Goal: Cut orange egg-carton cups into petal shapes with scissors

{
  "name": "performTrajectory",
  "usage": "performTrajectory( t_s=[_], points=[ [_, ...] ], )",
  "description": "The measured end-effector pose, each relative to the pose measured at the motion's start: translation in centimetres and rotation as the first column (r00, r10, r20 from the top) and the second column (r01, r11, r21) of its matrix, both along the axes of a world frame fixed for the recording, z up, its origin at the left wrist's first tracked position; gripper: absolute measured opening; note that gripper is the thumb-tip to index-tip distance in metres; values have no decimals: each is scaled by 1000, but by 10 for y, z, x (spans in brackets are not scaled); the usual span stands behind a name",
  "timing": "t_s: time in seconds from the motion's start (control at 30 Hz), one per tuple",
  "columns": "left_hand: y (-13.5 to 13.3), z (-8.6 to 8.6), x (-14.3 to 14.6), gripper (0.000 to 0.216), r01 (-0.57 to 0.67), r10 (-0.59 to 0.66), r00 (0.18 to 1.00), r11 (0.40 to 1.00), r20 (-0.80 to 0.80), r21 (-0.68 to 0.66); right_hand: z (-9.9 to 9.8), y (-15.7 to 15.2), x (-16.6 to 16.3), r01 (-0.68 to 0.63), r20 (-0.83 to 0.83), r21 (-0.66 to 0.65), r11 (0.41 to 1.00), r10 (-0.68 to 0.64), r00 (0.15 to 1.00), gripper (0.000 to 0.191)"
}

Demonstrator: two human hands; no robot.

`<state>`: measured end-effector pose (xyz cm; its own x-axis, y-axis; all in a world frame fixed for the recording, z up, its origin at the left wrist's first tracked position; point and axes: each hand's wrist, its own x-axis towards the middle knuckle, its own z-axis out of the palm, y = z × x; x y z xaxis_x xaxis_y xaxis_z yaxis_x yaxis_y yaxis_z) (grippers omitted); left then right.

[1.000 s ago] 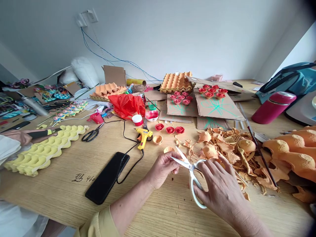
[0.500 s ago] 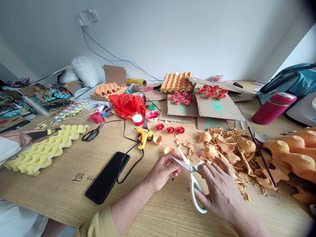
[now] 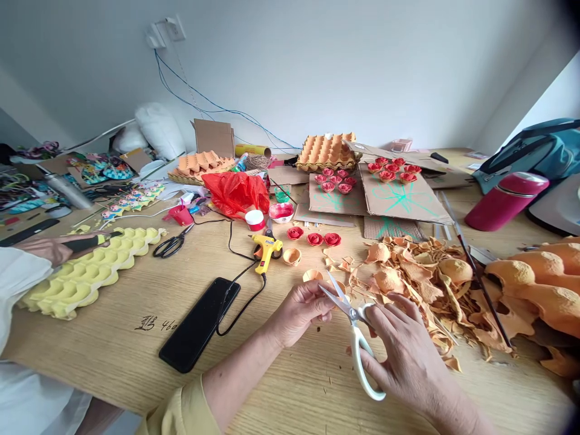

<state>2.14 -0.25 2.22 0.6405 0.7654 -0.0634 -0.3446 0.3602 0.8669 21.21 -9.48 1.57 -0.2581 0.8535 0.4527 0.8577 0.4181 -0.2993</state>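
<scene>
My right hand [image 3: 408, 353] grips white-handled scissors [image 3: 357, 335], their blades parted and pointing up-left. My left hand [image 3: 301, 311] pinches a small orange egg-carton piece [image 3: 341, 289] between the blades; most of the piece is hidden by my fingers. Both hands hover low over the wooden table [image 3: 113, 350]. Just beyond my left hand lie a cut orange cup [image 3: 312, 275] and another one [image 3: 291, 257].
A heap of orange carton scraps [image 3: 430, 284] lies right of my hands. A yellow glue gun [image 3: 266, 249], a black phone [image 3: 199, 332], black scissors [image 3: 171, 244] and red paper roses [image 3: 313, 238] lie ahead. Another person's hand [image 3: 54, 246] rests by a yellow egg tray [image 3: 86, 275].
The scissors have tilted, their handles swinging lower toward me, while my right hand shifted slightly right. My left hand stays pinched on the orange piece.
</scene>
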Motion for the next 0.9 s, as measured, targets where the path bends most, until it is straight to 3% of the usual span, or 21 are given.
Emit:
performTrajectory(
  t_s=[0.23, 0.53, 0.9],
  points=[
    [8, 2, -6, 23, 44, -28, 996, 977, -79, 210, 1, -1, 1, -37, -6, -26, 999, 37, 999, 19],
    [16, 15, -16, 20, 71, 32, 977, 884, -210, 463, 5, 1, 4, -30, 28, 1, 1000, 30, 999, 20],
    [19, 13, -19, 21, 96, 57, 963, 842, -265, 530, 6, -1, 1, -46, -1, -11, 999, 46, 999, 19]
  ],
)
